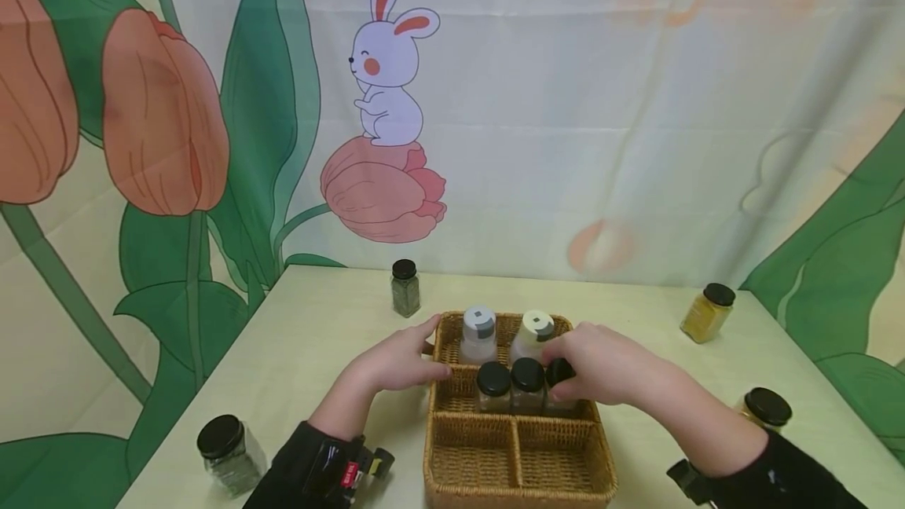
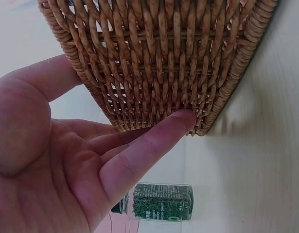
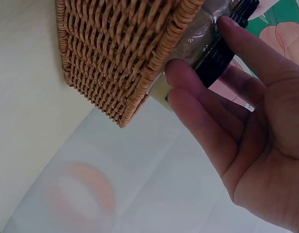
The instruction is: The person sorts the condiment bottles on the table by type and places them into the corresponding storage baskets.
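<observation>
A woven basket [image 1: 519, 493] with several compartments stands on the table. My left hand [image 1: 403, 360] grips its left side near the back, the thumb over the rim and a fingertip against the outer wall [image 2: 159, 63]. With thumb and fingers, my right hand [image 1: 608, 364] pinches a black-lidded spice jar [image 3: 198, 39] at the right end of the middle compartment. Beside that jar stand two more black-lidded jars, a left one [image 1: 493, 379] and a middle one [image 1: 527, 377]. A grey-capped bottle [image 1: 479, 332] and a cream-capped bottle [image 1: 535, 332] stand in the back compartment.
A jar of green flakes [image 1: 406, 289] stands behind the basket, and another green jar [image 1: 231, 454] is at front left. On the right are a yellow jar [image 1: 707, 314] and a black-lidded jar [image 1: 767, 408]. A printed curtain [image 1: 509, 140] hangs behind the table.
</observation>
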`<action>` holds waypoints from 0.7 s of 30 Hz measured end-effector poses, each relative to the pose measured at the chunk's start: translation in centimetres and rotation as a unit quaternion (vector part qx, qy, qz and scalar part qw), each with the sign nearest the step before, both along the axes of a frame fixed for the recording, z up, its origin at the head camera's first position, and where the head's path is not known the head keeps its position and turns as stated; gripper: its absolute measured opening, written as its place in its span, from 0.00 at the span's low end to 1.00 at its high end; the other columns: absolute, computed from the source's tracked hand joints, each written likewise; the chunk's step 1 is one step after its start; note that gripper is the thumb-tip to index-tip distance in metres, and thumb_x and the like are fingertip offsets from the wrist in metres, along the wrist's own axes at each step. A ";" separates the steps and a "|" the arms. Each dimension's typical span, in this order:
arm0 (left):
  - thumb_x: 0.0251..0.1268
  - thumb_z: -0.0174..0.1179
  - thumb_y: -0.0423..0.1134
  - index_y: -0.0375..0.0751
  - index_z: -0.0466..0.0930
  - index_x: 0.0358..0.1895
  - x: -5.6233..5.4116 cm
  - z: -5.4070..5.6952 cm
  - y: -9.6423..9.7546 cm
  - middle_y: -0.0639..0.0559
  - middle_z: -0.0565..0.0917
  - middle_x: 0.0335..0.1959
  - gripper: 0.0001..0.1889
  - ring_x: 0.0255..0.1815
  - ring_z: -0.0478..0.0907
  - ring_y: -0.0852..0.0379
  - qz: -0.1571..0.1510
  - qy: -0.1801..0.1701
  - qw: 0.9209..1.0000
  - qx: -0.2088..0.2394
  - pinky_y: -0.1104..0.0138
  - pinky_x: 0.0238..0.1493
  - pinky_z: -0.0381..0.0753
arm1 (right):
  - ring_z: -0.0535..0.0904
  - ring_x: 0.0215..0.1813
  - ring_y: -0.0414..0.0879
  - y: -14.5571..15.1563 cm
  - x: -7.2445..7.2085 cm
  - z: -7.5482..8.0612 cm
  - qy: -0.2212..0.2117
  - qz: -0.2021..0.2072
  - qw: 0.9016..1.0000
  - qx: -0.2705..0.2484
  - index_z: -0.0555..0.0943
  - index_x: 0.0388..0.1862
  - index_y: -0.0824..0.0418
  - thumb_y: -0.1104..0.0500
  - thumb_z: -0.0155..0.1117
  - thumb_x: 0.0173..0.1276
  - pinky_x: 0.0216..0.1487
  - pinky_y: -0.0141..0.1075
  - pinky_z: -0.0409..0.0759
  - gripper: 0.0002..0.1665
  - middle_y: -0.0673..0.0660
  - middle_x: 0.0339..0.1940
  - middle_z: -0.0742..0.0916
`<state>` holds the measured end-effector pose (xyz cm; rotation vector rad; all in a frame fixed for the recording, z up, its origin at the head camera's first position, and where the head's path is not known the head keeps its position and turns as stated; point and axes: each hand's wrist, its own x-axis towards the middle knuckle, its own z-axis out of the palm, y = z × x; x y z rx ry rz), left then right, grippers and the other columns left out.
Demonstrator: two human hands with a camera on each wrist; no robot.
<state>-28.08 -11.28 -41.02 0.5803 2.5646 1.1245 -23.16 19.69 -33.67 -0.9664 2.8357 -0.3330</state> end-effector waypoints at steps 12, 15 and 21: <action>0.63 0.70 0.45 0.38 0.47 0.83 -0.1 0.0 0.0 0.35 0.74 0.69 0.51 0.65 0.76 0.40 0.002 0.000 1.000 0.001 0.48 0.53 0.82 | 0.76 0.27 0.36 0.0 0.3 -0.4 -0.004 -0.011 1.000 0.003 0.86 0.42 0.50 0.51 0.82 0.57 0.29 0.36 0.75 0.16 0.43 0.30 0.85; 0.63 0.70 0.45 0.38 0.47 0.83 0.0 -0.1 0.0 0.35 0.75 0.68 0.51 0.64 0.76 0.40 -0.002 0.000 1.000 0.004 0.49 0.52 0.83 | 0.75 0.27 0.36 -0.1 0.4 -0.4 -0.004 -0.010 1.000 0.003 0.86 0.42 0.49 0.52 0.81 0.57 0.30 0.37 0.75 0.15 0.41 0.30 0.84; 0.63 0.70 0.44 0.38 0.47 0.83 0.1 -0.1 0.0 0.35 0.75 0.68 0.51 0.64 0.77 0.40 -0.007 0.001 1.000 0.010 0.49 0.51 0.83 | 0.75 0.26 0.36 0.1 0.5 -0.5 0.000 -0.005 1.000 -0.002 0.85 0.41 0.49 0.52 0.81 0.59 0.29 0.36 0.75 0.14 0.39 0.27 0.82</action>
